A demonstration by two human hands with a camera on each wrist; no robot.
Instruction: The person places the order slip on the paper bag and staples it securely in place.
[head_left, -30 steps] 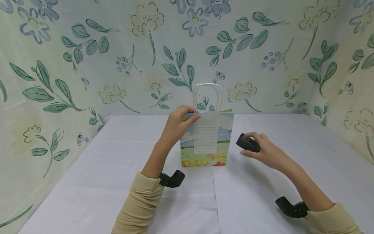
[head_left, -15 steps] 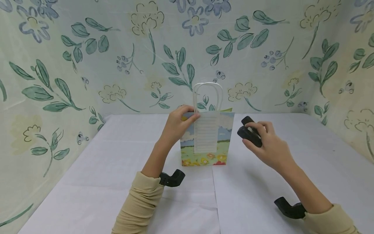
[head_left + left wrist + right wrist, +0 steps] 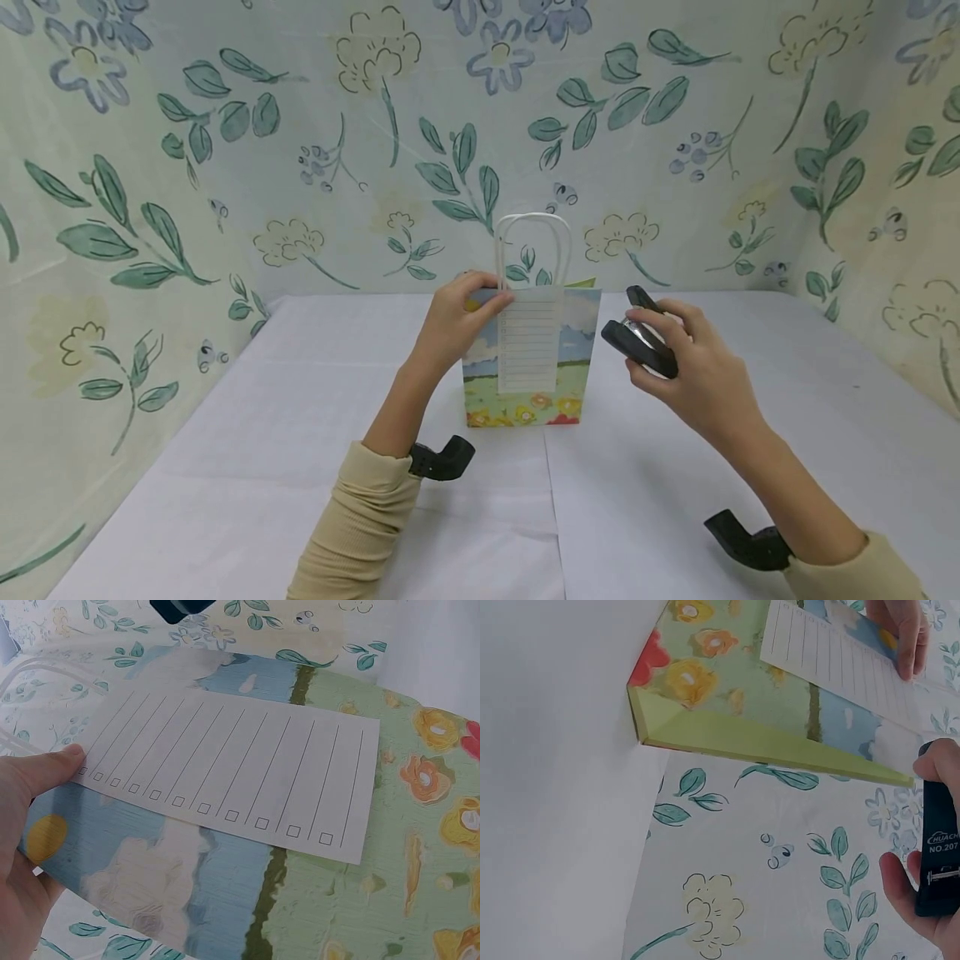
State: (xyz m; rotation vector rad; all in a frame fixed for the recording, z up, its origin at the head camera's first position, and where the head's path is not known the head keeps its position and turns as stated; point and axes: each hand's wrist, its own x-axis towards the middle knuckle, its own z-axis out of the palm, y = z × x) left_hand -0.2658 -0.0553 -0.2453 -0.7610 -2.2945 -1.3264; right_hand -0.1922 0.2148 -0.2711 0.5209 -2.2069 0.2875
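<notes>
A paper gift bag (image 3: 576, 383) with a painted meadow and sky stands upright mid-table, its white handles (image 3: 535, 218) raised. Against its front lies a white lined checklist sheet (image 3: 528, 350); small boxes run along one side in the left wrist view. My left hand (image 3: 452, 321) pinches the sheet and the bag's top edge together, thumb in front. To the right of the bag, apart from it, my right hand (image 3: 701, 375) grips a black stapler (image 3: 641, 346) in the air. The stapler's two arms stand spread, with metal showing between them. Printing shows on the stapler (image 3: 939, 840) in the right wrist view.
A white cloth (image 3: 300, 400) with a crease down its middle covers the table. Floral fabric (image 3: 315, 108) hangs behind and at both sides. Black camera mounts (image 3: 442, 458) are strapped to both wrists.
My right hand has risen a little and turned, tilting the stapler so that its two arms now show spread apart. My left hand, the sheet and the bag have stayed in place.
</notes>
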